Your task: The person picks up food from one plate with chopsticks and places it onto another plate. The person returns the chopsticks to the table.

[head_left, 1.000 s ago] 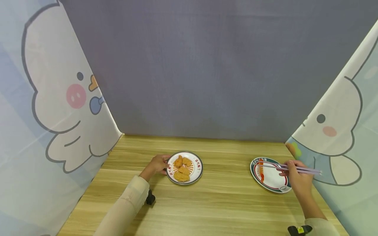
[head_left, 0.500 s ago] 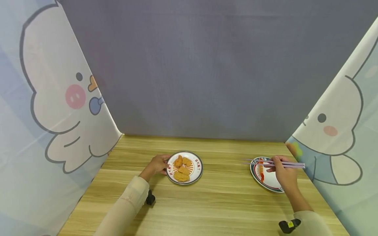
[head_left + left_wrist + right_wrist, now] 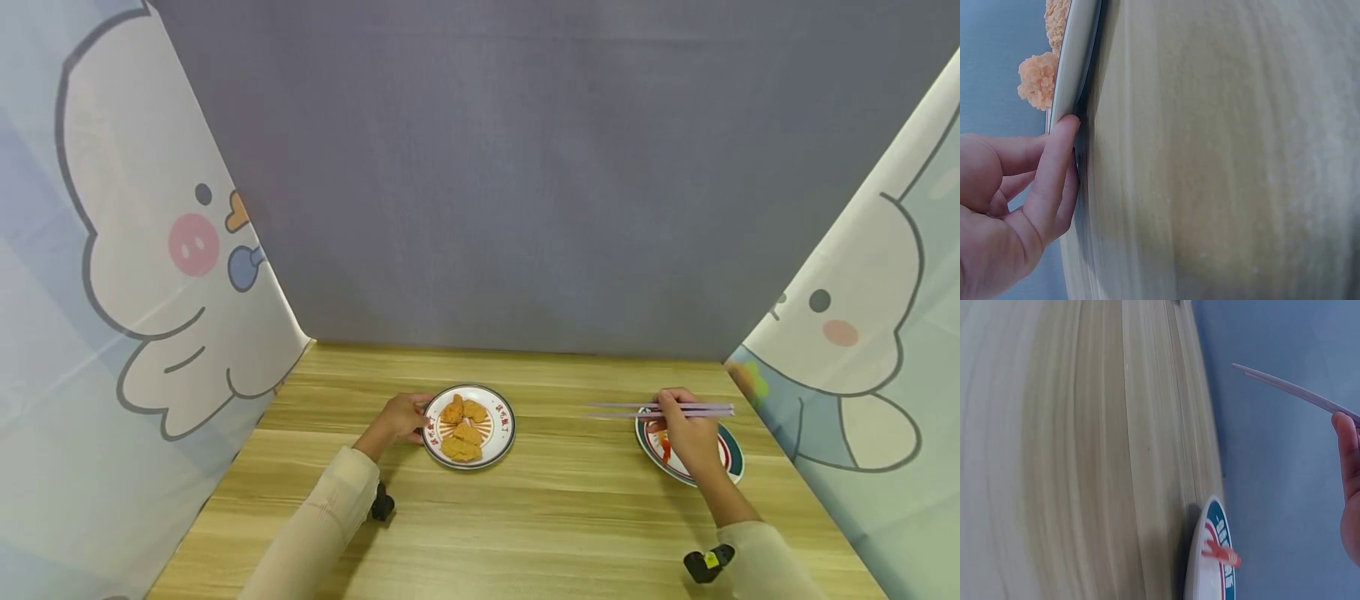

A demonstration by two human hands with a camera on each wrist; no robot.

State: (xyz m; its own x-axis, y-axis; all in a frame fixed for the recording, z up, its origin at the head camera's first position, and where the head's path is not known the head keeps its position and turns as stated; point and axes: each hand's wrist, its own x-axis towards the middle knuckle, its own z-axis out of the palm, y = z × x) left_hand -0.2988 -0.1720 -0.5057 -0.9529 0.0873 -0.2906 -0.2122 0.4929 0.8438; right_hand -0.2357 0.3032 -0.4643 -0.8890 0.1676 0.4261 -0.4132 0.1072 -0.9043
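My left hand (image 3: pixel 396 418) pinches the left rim of a white plate (image 3: pixel 492 446), thumb above and fingers at its underside in the left wrist view. Several pieces of fried chicken (image 3: pixel 461 451) lie on this plate. With my right hand (image 3: pixel 692 433) I hold a pair of light purple chopsticks (image 3: pixel 1297 392), their tips pointing left and nothing between them. Hand and chopsticks are raised over a second plate (image 3: pixel 732 454) with a green patterned rim. A red-orange shrimp (image 3: pixel 1225 555) lies on that plate, partly hidden by the hand in the head view.
Both plates stand on a wood-grain table (image 3: pixel 525 533). A grey curtain (image 3: pixel 495 183) rises behind it. Cartoon-printed panels (image 3: pixel 142 233) flank the left and right sides. Bare wood separates the two plates.
My right hand has moved left with the chopsticks, from the right side of the green-rimmed plate to over its upper part. The left hand and its plate stay still.
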